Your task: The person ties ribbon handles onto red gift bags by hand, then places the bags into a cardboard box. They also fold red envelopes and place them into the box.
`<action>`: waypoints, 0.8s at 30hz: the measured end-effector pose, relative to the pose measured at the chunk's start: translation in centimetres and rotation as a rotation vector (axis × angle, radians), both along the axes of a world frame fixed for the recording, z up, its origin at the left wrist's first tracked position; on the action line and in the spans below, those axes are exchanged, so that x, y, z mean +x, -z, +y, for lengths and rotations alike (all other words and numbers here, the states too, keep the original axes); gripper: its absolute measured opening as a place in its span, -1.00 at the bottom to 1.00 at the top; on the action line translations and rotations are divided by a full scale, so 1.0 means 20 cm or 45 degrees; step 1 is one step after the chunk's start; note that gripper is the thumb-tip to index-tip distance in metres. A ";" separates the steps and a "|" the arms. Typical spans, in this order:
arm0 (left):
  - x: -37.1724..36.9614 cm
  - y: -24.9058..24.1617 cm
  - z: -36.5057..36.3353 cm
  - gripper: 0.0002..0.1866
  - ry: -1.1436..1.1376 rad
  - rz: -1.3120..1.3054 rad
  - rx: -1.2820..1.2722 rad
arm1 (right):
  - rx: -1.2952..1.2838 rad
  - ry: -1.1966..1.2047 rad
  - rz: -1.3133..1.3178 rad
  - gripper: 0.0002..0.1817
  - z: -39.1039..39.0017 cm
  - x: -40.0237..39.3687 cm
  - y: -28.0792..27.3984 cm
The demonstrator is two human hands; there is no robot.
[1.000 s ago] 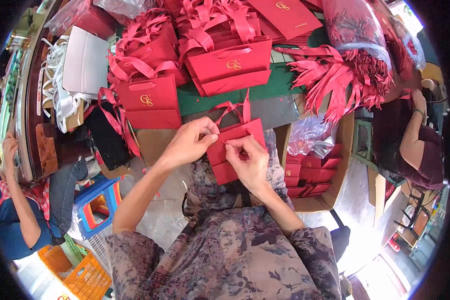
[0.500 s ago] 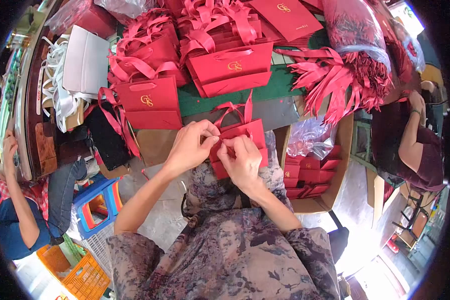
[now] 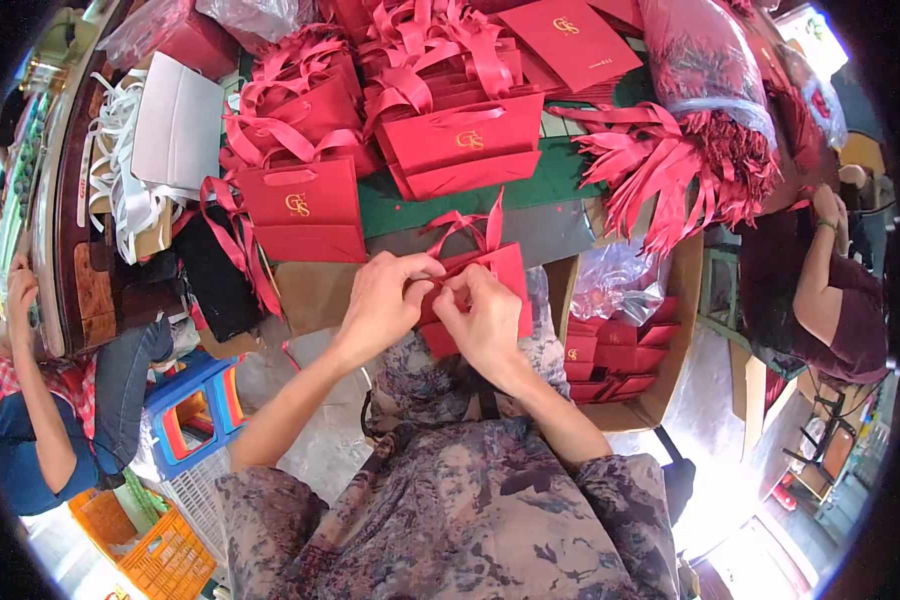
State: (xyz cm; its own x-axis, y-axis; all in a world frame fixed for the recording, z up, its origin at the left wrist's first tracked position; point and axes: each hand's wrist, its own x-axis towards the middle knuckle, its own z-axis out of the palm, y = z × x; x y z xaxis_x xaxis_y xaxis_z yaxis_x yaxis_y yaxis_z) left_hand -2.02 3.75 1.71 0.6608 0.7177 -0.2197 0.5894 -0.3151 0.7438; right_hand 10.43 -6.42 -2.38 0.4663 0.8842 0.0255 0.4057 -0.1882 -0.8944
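Clearly close work: left hand (image 3: 385, 303) and right hand (image 3: 483, 315), nearly together, curl at the red bag (image 3: 508, 264), just off the worktop (image 3: 552, 229)'s near edge; grip hidden, can't tell. Slack pinch could slip; uneven tugging might crease bag or pull ribbon (image 3: 494, 228) askew.

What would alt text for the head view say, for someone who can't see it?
A person's left hand and right hand, fingers bent, are at a red bag before a table. Stacked bags and loose ribbons crowd the table; a carton of red goods stands at right.
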 end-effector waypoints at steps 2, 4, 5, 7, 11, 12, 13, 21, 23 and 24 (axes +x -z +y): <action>0.01 -0.02 -0.03 -0.81 -0.011 -0.019 0.079 | 0.191 0.021 -0.398 -0.82 0.01 -0.03 0.02; 0.01 -0.03 -0.04 -0.81 -0.025 -0.034 0.162 | 0.234 0.027 -0.465 -0.82 0.01 -0.04 0.02; -0.01 -0.01 -0.04 -0.81 0.006 -0.031 0.231 | 0.244 0.019 -0.508 -0.81 0.00 -0.04 0.04; -0.01 0.01 -0.04 -0.81 0.038 -0.030 0.301 | 0.255 0.014 -0.553 -0.81 0.00 -0.05 0.06; 0.00 0.02 -0.05 -0.82 0.020 -0.062 0.334 | 0.147 0.064 -0.285 -0.83 0.00 -0.05 0.00; 0.00 0.02 -0.05 -0.82 0.014 -0.060 0.319 | 0.038 0.092 -0.030 -0.83 -0.01 -0.06 -0.02; 0.00 0.02 -0.06 -0.82 0.013 -0.058 0.319 | 0.038 0.090 -0.029 -0.83 -0.01 -0.05 -0.02; 0.02 0.02 -0.10 -0.80 -0.018 -0.061 0.404 | 0.235 0.026 -0.428 -0.83 0.01 -0.05 0.11; 0.00 0.02 -0.08 -0.80 -0.007 -0.080 0.398 | 0.223 0.012 -0.325 -0.83 0.00 -0.05 0.11; -0.01 0.02 -0.07 -0.79 0.006 -0.104 0.387 | 0.206 0.001 -0.226 -0.84 0.00 -0.04 0.09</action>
